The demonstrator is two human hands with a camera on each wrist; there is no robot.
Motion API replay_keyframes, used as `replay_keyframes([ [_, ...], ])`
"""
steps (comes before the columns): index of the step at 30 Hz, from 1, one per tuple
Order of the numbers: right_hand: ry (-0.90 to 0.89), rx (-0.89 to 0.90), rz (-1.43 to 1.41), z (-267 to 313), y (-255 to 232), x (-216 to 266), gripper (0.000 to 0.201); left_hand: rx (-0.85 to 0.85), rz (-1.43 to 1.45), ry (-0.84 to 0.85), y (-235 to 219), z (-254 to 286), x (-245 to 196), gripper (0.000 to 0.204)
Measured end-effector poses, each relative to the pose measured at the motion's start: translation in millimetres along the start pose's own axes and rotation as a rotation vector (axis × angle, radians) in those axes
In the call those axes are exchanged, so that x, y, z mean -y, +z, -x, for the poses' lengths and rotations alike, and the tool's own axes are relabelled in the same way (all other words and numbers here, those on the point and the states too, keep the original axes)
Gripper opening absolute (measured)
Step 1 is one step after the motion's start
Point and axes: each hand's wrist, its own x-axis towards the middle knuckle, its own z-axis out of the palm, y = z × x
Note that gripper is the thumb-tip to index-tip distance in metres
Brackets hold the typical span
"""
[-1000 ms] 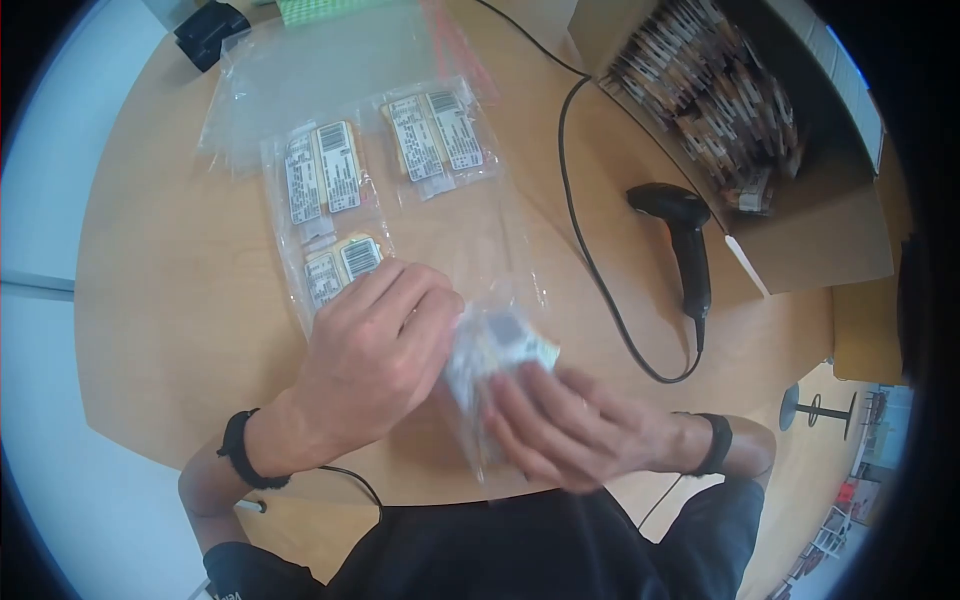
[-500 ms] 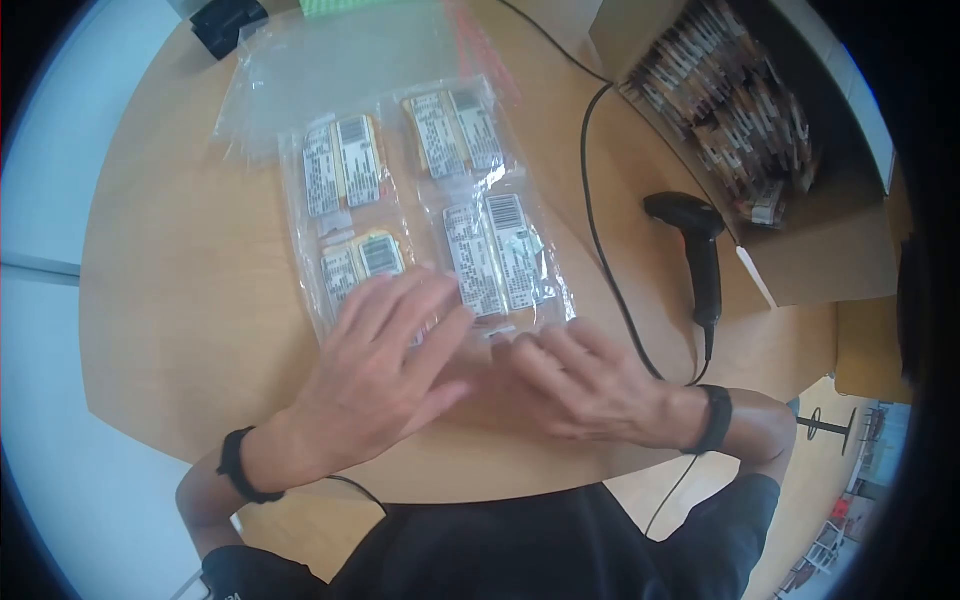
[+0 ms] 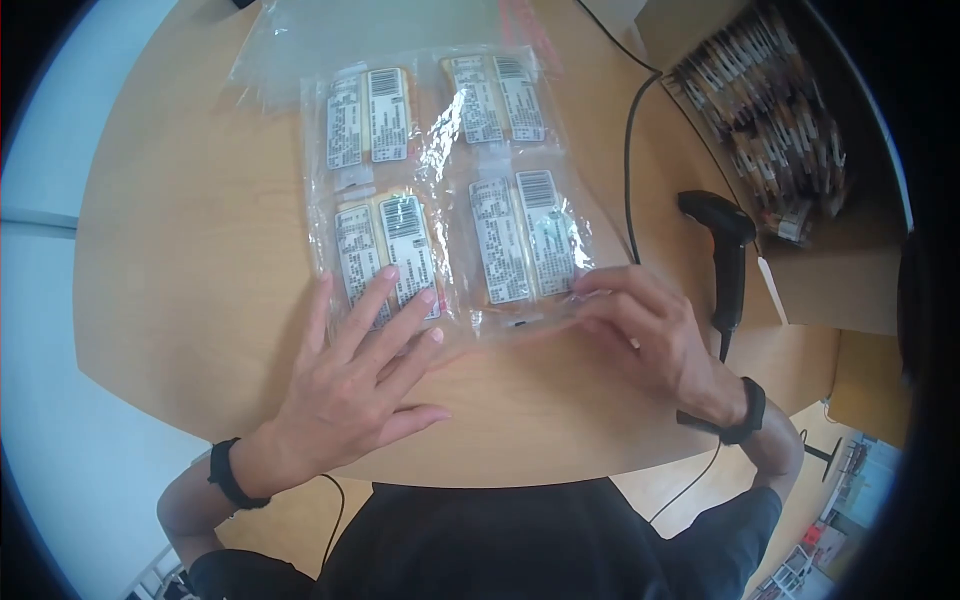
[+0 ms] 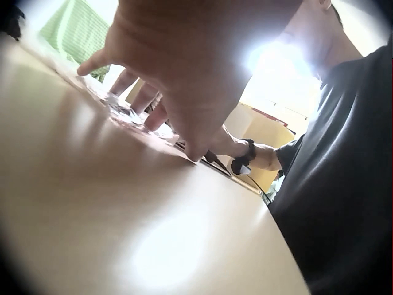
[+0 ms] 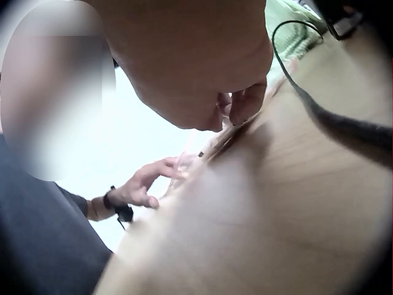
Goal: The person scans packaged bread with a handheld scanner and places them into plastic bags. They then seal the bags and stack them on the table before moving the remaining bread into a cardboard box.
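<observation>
In the head view a clear plastic bag [image 3: 440, 255] lies flat on the table, holding two rows of labelled packets with barcodes and tan, bread-like edges. The upper row has a left packet [image 3: 368, 118] and a right packet [image 3: 492, 98]. Spread fingers of my left hand [image 3: 345, 385] rest over the bottom of the lower left packet [image 3: 405, 215]. Beside the lower right packet [image 3: 522, 235], my right hand [image 3: 655, 335] pinches the bag's lower right edge with bent fingers. The right wrist view shows those fingertips low at the bag's edge.
More clear bags [image 3: 390, 25] lie beyond the filled one. To the right are a black barcode scanner [image 3: 725, 250] and its cable [image 3: 630, 160]. An open cardboard box [image 3: 840, 275] full of packets stands at the far right. Green cloth-like material [image 4: 77, 34] shows in the left wrist view.
The lower right packet, blurred under my right hand a second ago, now lies flat. My left fingers have spread. My right hand has moved right along the bag's edge.
</observation>
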Motion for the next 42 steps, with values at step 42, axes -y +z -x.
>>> replay_keyframes([
  [42, 0.349, -0.167, 0.029, -107, -11, -20, 0.026, -0.456, 1.325, -1.069, -8, 50, 56, 0.045],
])
